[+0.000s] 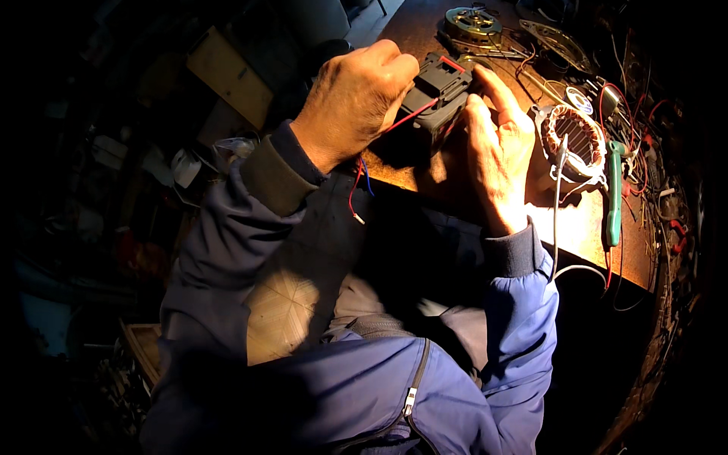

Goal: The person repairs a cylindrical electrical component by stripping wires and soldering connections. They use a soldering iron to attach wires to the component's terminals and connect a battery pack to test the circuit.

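A dark grey plastic block with red trim [440, 89] rests near the front edge of a brown workbench [584, 227]. My left hand [355, 98] curls over its left end, fingers closed on it. On its right side lies my right hand [497, 148], fingertips touching the block. A red wire [355, 189] and a blue wire [367, 178] hang from under my left hand over the bench edge. Both forearms wear blue jacket sleeves.
A round motor stator with copper windings [576, 140] sits just right of my right hand, a green-handled tool [614, 193] beside it. A round metal motor part [472, 23] lies at the back. Tangled wires crowd the right side. A white cable [560, 197] drops off the bench.
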`<state>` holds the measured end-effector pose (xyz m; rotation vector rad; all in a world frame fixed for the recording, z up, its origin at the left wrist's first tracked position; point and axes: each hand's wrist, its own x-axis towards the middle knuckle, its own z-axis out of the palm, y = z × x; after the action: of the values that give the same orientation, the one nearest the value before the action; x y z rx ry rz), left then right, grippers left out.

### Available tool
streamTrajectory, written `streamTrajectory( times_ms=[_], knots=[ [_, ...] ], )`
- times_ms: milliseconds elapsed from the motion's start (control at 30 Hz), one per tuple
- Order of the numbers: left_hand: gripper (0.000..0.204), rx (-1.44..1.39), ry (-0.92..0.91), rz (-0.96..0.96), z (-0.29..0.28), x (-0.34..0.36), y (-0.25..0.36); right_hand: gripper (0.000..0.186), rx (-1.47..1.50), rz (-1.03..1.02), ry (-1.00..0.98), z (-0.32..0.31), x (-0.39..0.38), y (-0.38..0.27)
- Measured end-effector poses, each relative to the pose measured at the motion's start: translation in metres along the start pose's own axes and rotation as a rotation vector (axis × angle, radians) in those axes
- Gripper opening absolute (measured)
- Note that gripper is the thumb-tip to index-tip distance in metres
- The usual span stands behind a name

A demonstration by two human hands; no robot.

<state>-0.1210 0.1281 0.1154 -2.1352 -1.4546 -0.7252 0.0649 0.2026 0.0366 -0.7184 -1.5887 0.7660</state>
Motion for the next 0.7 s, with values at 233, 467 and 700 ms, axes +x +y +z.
streamTrajectory(
  times_ms=[233,467,700],
  knots=[
    [0.019,-0.109,0.003,-0.083,-0.016,-0.010,-0.001,0.041,0.009,-0.019,-0.023,-0.003,0.002,-0.006],
    [0.014,-0.434,0.383,-0.491,-0.036,-0.089,-0.002,0.046,-0.291,-0.298,0.163,0.000,-0.019,-0.006],
    [0.026,-0.527,0.217,-0.979,-0.018,-0.227,0.059,0.047,-0.103,-0.504,-0.064,-0.012,-0.107,-0.072]
  ],
)
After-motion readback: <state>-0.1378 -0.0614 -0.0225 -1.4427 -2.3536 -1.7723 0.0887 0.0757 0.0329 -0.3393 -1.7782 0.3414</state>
